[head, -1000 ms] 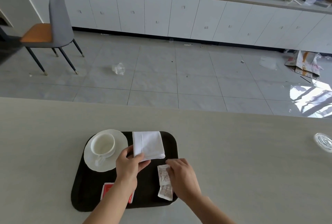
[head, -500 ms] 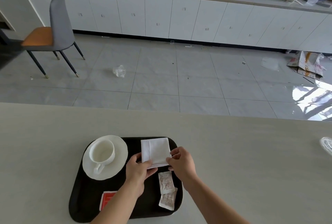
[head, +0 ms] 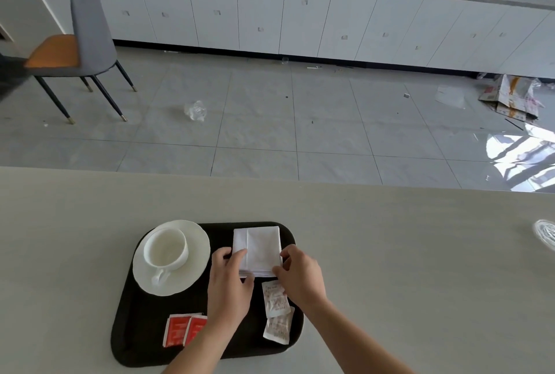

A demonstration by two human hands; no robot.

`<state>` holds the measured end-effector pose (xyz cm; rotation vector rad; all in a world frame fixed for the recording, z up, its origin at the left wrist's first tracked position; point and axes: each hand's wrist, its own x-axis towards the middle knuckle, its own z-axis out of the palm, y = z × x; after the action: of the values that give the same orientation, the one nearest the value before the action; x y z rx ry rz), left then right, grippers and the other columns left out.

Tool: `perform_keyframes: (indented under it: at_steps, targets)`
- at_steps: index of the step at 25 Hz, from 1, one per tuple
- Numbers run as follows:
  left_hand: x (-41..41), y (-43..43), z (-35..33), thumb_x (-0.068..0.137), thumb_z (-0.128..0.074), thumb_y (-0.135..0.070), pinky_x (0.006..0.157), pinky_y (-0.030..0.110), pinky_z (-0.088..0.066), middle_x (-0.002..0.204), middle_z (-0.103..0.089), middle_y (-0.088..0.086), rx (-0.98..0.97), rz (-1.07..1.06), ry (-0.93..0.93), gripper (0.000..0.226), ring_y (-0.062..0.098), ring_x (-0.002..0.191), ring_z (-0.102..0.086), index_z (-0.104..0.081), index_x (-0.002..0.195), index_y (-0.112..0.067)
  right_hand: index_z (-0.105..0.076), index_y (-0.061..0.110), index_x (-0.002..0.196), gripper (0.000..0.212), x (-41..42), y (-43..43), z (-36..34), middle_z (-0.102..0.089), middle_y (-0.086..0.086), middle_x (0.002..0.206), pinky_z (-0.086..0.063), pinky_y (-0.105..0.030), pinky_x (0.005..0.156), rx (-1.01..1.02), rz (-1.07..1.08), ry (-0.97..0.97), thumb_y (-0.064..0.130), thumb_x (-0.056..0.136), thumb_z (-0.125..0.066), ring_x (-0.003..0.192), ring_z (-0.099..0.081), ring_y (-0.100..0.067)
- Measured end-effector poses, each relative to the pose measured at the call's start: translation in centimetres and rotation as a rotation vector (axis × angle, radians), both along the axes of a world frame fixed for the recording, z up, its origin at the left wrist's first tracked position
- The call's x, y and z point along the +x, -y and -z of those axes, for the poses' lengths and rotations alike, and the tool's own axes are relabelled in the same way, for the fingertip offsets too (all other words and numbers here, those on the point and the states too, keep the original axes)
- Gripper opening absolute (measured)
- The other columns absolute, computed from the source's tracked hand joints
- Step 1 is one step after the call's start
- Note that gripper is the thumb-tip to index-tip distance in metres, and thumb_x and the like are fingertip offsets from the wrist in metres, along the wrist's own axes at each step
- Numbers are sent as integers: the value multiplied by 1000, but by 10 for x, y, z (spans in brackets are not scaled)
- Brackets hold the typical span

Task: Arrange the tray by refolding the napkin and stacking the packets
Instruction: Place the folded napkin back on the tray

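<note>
A folded white napkin (head: 258, 249) lies at the back right of the black tray (head: 132, 328). My left hand (head: 229, 283) pinches its near left corner. My right hand (head: 300, 276) grips its near right corner. Two white packets (head: 274, 298) lie one behind the other on the tray's right side, just below my right hand. Two red packets (head: 180, 330) lie side by side at the tray's front left, partly hidden by my left forearm.
A white cup (head: 166, 249) stands on a white saucer (head: 195, 271) at the tray's back left. The tray rests on a pale table (head: 405, 268). A clear round object (head: 545, 232) sits at the table's right edge. A chair (head: 81, 40) stands on the floor beyond.
My right hand has left the white packets and moved up to the napkin's near right corner. The left hand has stayed on the napkin, and two red packets now show.
</note>
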<state>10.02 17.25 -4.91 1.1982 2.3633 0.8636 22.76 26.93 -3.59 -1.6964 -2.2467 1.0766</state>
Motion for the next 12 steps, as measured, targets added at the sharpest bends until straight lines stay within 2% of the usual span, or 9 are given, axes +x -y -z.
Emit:
perform_keyframes:
  at_steps: [4, 8, 10, 12]
  targets:
    - [-6, 5, 3, 77, -77, -7, 79, 25, -55, 127, -53, 6, 9, 88, -86, 39, 19, 99, -63, -69, 114, -14, -49, 30, 137, 52, 0, -3, 5, -59, 3, 112, -48, -26, 79, 72, -75, 2, 25, 88, -66, 99, -61, -20]
    - [-10, 8, 4, 77, -78, -10, 78, 32, -58, 122, -57, 9, -16, 185, -205, 27, 23, 102, -63, -72, 102, -15, -51, 25, 138, 50, -3, -10, 6, -51, 2, 120, -51, -29, 78, 81, -185, 88, 23, 90, -64, 98, -60, -23]
    - [-14, 12, 7, 76, -78, -14, 81, 36, -58, 126, -58, 11, -37, 255, -337, 27, 27, 114, -60, -71, 102, -19, -49, 27, 136, 52, -1, -12, 7, -43, 6, 129, -52, -30, 70, 169, -249, 132, 24, 87, -66, 102, -55, -21]
    - [-15, 15, 13, 79, -75, -18, 90, 40, -55, 140, -52, 14, -40, 338, -413, 34, 30, 131, -50, -67, 112, -19, -39, 33, 140, 59, 1, -15, 7, -28, 15, 147, -48, -29, 60, 266, -344, 179, 29, 88, -65, 111, -45, -19]
